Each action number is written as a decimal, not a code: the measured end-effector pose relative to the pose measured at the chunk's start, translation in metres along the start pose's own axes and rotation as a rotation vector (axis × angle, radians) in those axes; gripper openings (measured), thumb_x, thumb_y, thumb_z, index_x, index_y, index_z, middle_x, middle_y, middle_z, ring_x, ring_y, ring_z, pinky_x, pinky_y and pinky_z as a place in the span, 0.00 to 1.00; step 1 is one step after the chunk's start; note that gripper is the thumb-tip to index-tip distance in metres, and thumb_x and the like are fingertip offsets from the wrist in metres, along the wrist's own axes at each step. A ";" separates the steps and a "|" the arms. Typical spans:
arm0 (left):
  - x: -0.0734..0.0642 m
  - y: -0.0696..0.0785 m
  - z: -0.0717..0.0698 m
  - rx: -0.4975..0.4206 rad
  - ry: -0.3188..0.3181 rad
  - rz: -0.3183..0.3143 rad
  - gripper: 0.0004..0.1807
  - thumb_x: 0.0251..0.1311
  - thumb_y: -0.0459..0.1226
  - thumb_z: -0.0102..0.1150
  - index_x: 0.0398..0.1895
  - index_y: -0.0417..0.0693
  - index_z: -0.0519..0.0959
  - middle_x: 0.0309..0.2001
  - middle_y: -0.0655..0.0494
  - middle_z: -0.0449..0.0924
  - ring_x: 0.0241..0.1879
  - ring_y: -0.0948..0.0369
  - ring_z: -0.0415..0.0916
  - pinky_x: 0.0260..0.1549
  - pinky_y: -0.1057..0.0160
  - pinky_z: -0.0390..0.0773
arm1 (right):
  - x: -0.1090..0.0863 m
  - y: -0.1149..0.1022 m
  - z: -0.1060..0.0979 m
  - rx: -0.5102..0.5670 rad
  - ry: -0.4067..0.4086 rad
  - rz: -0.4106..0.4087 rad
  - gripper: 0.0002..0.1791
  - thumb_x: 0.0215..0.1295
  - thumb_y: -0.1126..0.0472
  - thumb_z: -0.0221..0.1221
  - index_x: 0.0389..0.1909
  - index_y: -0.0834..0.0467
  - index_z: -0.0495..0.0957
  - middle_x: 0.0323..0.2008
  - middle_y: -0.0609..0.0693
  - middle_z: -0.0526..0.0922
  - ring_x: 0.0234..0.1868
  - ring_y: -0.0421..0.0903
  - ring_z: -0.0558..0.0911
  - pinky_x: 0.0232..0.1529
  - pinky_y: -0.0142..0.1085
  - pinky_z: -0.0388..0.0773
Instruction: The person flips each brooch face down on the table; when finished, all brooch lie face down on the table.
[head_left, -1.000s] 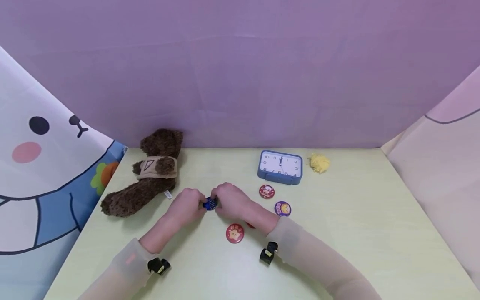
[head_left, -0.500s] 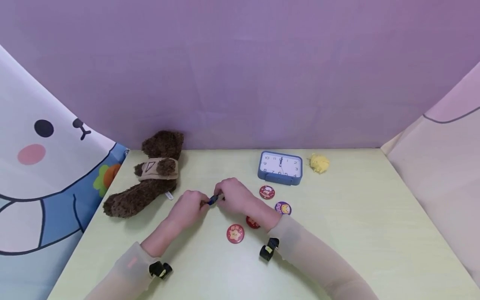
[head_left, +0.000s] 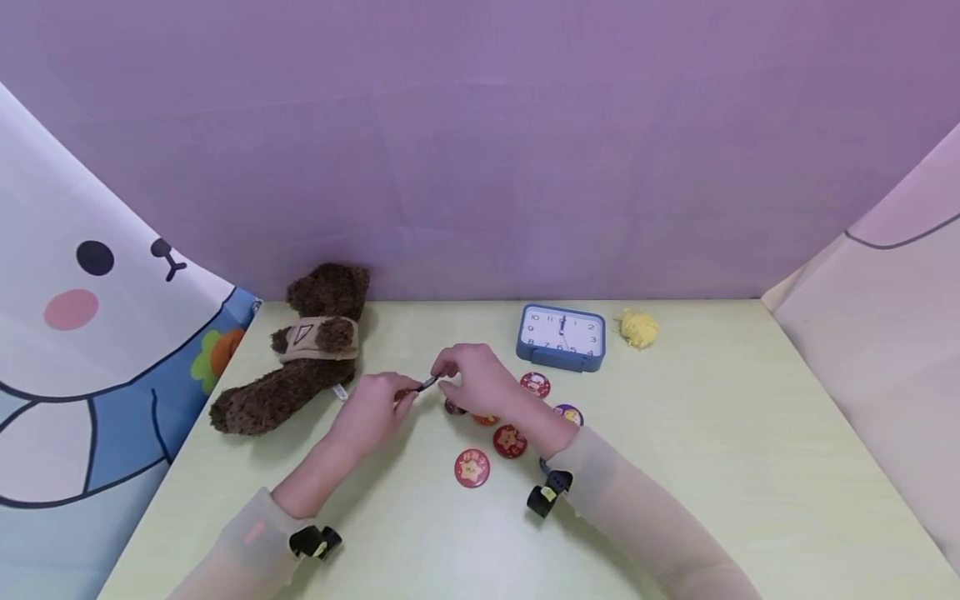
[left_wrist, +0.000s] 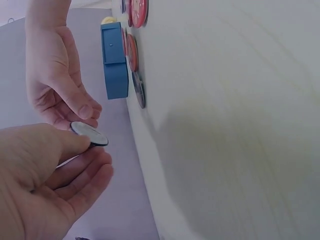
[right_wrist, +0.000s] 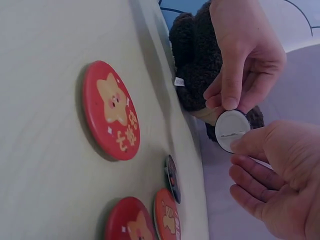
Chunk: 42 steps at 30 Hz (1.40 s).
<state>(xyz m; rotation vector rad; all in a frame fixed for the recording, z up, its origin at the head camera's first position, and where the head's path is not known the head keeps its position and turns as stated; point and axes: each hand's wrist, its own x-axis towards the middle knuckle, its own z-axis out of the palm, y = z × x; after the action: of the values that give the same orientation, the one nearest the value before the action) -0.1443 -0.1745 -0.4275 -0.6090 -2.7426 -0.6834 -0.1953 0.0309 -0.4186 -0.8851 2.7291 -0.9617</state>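
Between the two hands, above the pale table point(head_left: 712, 433), hangs a round badge point(right_wrist: 228, 124), its white pinned back showing. The left hand point(head_left: 367, 410) pinches its rim, thumb against fingers; the right hand point(head_left: 482, 382) touches the opposite edge — whether its fingertips pinch, I cannot tell. From there: brown plush bear point(head_left: 273, 398) towards nine o'clock, blue alarm clock point(head_left: 561, 335) towards two, red star button point(head_left: 472, 468) at five.

Both forearms point(head_left: 306, 483) angle in, left hand point(head_left: 371, 408) in a thumb-and-finger pinch, right hand point(head_left: 482, 381) kinda curled just beside it.
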 end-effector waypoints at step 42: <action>0.004 0.008 -0.008 -0.130 0.099 -0.037 0.23 0.52 0.32 0.82 0.52 0.33 0.87 0.38 0.42 0.90 0.33 0.52 0.90 0.37 0.57 0.91 | -0.004 0.005 -0.011 0.203 0.017 -0.014 0.12 0.77 0.60 0.62 0.57 0.53 0.82 0.35 0.45 0.85 0.32 0.40 0.80 0.35 0.29 0.80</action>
<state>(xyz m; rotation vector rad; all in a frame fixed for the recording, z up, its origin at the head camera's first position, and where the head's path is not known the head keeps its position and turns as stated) -0.1433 -0.1709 -0.4162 -0.5378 -2.6399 -0.8824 -0.1978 0.0422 -0.4127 -0.8638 2.5826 -1.2269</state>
